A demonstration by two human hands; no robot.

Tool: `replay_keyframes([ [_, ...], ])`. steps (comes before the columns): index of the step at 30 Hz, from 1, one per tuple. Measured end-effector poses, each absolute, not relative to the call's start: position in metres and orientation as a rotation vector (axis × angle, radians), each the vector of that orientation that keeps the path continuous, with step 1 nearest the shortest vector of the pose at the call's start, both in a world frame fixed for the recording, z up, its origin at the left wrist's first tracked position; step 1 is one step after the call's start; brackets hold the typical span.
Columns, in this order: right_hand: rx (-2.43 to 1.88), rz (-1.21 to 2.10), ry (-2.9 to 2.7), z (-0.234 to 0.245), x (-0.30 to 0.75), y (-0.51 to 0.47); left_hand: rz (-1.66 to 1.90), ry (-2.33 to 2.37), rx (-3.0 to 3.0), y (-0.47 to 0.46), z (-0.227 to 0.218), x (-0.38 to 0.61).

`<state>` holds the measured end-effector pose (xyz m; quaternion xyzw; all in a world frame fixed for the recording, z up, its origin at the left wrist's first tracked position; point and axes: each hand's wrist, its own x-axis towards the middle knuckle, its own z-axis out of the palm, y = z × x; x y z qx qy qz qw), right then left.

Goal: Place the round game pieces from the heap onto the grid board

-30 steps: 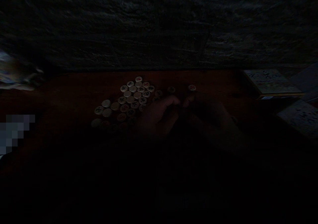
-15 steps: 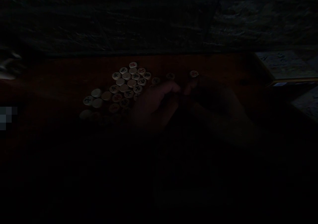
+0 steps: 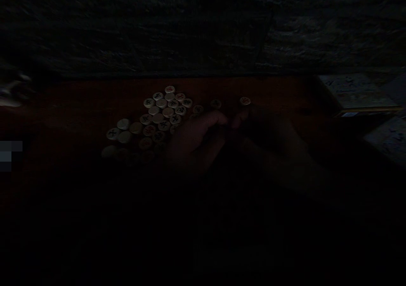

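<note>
Leftward on the bench [image 3: 218, 87], discs [image 3: 168, 112] mass nearer the left hand [image 3: 196, 138] than right hand [image 3: 268, 144]; either's grip I can't tell.

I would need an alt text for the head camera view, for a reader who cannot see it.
In a very dark scene, a person's left hand and right hand come close together over a reddish-brown tabletop; whether they hold anything cannot be told. Round pale pieces, some marked red or black, cluster beside the left hand.
</note>
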<state>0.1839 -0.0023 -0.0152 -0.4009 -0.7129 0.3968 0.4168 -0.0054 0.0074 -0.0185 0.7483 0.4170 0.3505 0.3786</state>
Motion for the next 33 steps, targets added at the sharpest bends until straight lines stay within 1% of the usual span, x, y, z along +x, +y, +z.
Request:
replay_keyframes([
  [11,-1.028,0.956,-1.805,-0.0154,0.1852,-0.0016,0.910,1.034,1.905,0.0076,-0.0167,-0.0051],
  [18,-1.045,0.953,-1.814,-0.0145,0.1849,-0.0024,0.913,1.092,1.973,0.0087,-0.0180,-0.0053],
  [33,-1.091,0.759,-1.886,-0.0135,0.1863,-0.0024,0.963,1.073,1.944,0.0094,-0.0197,-0.0042],
])
